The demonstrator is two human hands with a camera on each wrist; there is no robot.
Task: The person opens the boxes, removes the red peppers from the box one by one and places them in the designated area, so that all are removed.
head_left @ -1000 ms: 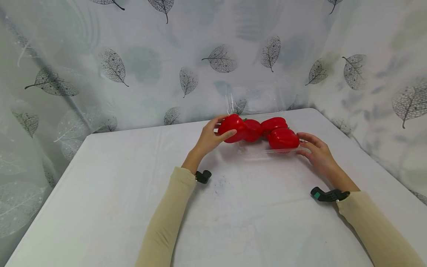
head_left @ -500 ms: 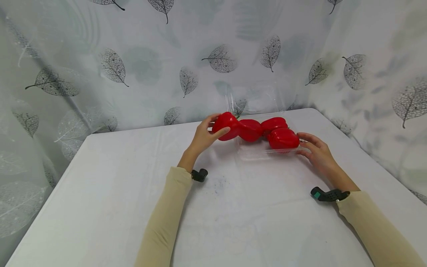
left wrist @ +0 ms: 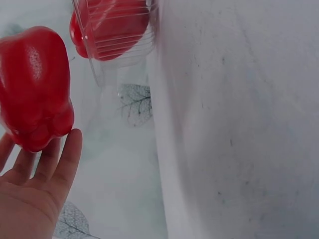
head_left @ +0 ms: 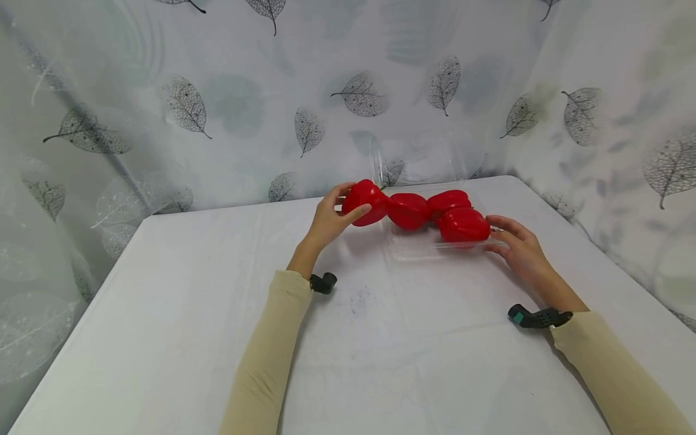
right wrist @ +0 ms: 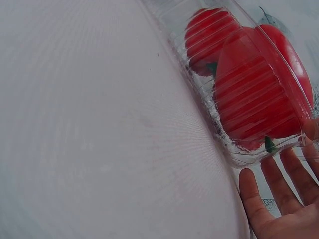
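Note:
My left hand (head_left: 328, 221) grips a red bell pepper (head_left: 365, 203), thumb on the near side and fingers behind. Its green stem points right, and it overlaps the left end of a clear plastic container (head_left: 418, 252). Three more red peppers lie inside: one at the left (head_left: 408, 211), one at the back (head_left: 448, 200) and one at the front right (head_left: 464, 225). At the container's right end, my right hand (head_left: 521, 254) touches the wall with extended, spread fingers. In the right wrist view, the ribbed wall (right wrist: 249, 155) meets those fingertips.
The container's clear lid (head_left: 418, 163) stands raised at the back, by the table's far edge. White cloth covers the table (head_left: 179, 326). Leaf-patterned curtains (head_left: 234, 121) hang behind and on both sides.
My left hand has moved left and slightly up with the red bell pepper, drawing it away from the pepper beside it. The right hand has stayed at the container's end.

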